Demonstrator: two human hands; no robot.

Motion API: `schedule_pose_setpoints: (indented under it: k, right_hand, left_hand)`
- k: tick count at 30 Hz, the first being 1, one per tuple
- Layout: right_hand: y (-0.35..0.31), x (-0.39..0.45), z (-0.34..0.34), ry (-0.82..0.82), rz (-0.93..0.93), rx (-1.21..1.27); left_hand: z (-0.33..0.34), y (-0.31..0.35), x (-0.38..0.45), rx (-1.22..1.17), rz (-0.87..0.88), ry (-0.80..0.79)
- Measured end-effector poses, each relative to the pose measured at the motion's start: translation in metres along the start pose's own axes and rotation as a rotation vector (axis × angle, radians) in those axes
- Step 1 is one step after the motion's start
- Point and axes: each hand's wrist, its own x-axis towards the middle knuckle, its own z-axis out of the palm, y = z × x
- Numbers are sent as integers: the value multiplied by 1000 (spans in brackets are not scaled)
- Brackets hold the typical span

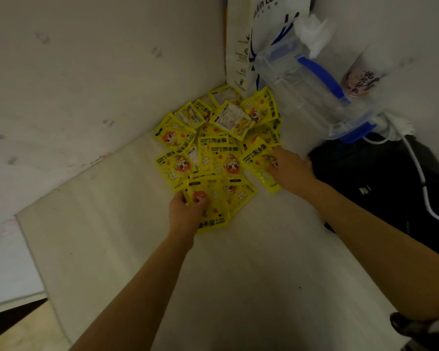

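Yellow hand-warmer packets [213, 153] lie heaped in the far corner of the mattress [238, 274], where the two walls meet. I read the left hand [188, 211] at the pile's near edge, its fingers clamped on a small stack of packets [221, 198]. The right hand [289, 165] rests on one packet [256, 160] at the pile's right side, near a clear clip-lid container [309, 92]; I cannot tell whether its fingers pinch.

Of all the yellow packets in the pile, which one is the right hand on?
The tilted packet at the pile's right edge, cartoon face up; fingertips of the right hand meet its right side. The left hand holds a separate stack.
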Motion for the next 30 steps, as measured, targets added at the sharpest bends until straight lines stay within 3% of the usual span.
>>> schedule_pose_setpoints:
  k: [5, 13, 18, 30]
  right_hand:
    - [5, -41, 3, 12, 20, 248]
    - [0, -125, 39, 97, 211, 418]
    - [-18, -176, 79, 110, 307, 439]
    - [-68, -289, 158, 317, 567, 634]
  left_hand:
    - [-13, -6, -14, -93, -12, 17]
    - [-43, -31, -43, -98, -29, -58]
    - [-71, -48, -58, -82, -20, -168]
    - [-135, -84, -82, 95, -13, -449]
